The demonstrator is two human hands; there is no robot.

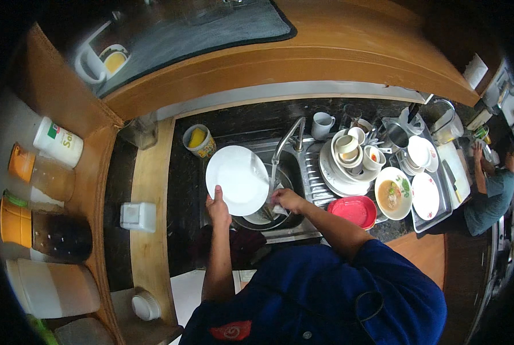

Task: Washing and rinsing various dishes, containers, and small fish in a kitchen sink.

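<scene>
My left hand (219, 212) grips the lower edge of a round white plate (238, 179), its thumb on the plate's face. The plate is tilted up over the left side of the steel sink (299, 174). Water runs from the curved faucet (289, 137) just right of the plate. Beneath the stream is my right hand (290, 201), fingers bent close to the plate's right edge. A small whitish thing (279, 210) shows below those fingers; whether I hold it cannot be told. Inside the sink lies a large round vessel (278, 223), partly hidden by the plate.
Stacked plates and bowls (338, 179) crowd the drainboard, beside a red tub (352, 212) and a bowl of soup (392, 194). Farther right, a knife (451, 179) rests on a cutting board (455, 164). A patterned cup with a yellow sponge (197, 139) stands left. Another person (489, 194) works far right.
</scene>
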